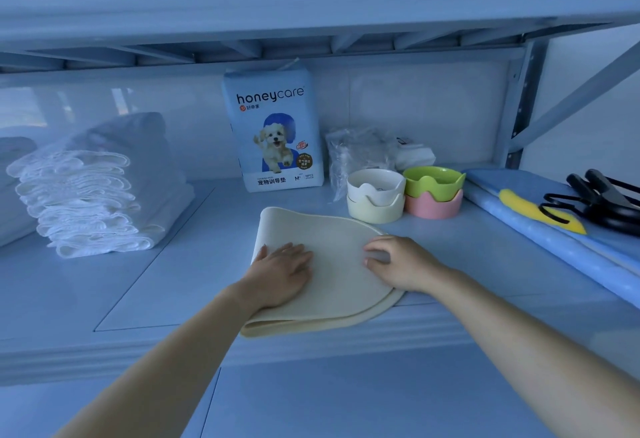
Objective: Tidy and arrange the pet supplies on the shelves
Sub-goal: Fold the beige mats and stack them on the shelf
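A cream folded mat (332, 264) lies on the shelf (173, 282) near its front edge. My left hand (282, 273) presses flat on the mat's left half, fingers straight. My right hand (398, 263) rests on the mat's right edge with fingers slightly bent. Behind the mat stands a honeycare training-pad pack (273, 129), upright against the back wall. To its right sit two stacks of bowls: white on cream (375, 195), green on pink (434, 192).
A pile of folded white pads (93, 188) fills the shelf's left side. Clear plastic bags (363, 153) lie behind the bowls. At the right lie a blue dotted mat (540, 230), a yellow tool (533, 211) and black scissors (602, 202). The upper shelf (311, 5) hangs low overhead.
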Motion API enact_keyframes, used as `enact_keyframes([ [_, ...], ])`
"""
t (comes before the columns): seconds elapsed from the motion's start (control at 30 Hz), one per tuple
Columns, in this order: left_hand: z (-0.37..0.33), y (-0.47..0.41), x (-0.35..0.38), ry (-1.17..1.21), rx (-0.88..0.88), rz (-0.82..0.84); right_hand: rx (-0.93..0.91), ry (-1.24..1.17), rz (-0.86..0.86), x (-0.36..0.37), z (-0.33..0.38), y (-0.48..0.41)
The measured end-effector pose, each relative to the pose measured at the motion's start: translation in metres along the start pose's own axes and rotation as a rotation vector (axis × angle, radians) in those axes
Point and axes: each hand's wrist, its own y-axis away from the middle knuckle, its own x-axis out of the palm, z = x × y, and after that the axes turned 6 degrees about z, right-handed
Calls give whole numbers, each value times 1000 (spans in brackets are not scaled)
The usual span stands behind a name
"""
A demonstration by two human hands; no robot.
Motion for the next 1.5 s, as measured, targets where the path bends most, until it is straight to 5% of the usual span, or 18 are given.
enact_keyframes([
  [0.5, 17, -20, -21, 362, 9, -170, 14, 21, 56, 4, 8, -46],
  [0.63, 24, -34, -27, 212, -20, -315, 35, 16, 37, 3, 8, -53],
  [0.73, 33, -44, -35, 82, -132, -379, 38, 20, 42, 2, 8, -60],
  [0.97, 53, -56, -41, 180, -438, -188, -25, -1, -12, 8, 13, -71],
  [1.27, 66, -63, -42, 380, -186, -247, -79, -1, -29, 13, 23, -83],
  [1.5, 101, -93, -83, 304, -1, -257, -69, 20, -37, 17, 36, -98],
])
